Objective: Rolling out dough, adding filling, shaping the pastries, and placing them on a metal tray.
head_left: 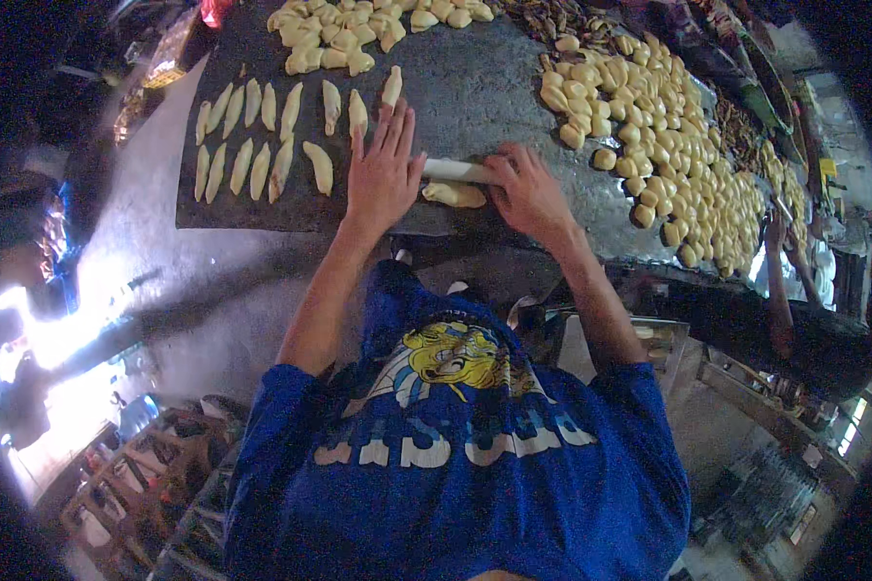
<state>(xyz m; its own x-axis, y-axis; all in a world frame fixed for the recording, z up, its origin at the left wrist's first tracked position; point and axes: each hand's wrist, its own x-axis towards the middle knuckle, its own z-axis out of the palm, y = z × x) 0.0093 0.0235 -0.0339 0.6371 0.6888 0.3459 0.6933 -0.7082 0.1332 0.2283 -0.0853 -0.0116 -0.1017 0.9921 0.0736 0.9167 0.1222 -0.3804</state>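
Observation:
My left hand lies flat with its fingers stretched forward at the left end of a pale rolling pin. Its fingertips are close to two long dough pieces. At the pin's other end, the fingers of my right hand are bent over it. Just on my side of the pin lies a short roll of dough, between the two hands. Left of my left hand, slim tapered dough rolls lie in two rows on the dark work table. My palms hide the pin's ends.
Flattened dough pieces cluster at the table's far side. Many round dough balls cover its right part. Another person's arm reaches in at the far right. A wooden crate-like rack stands at the lower left.

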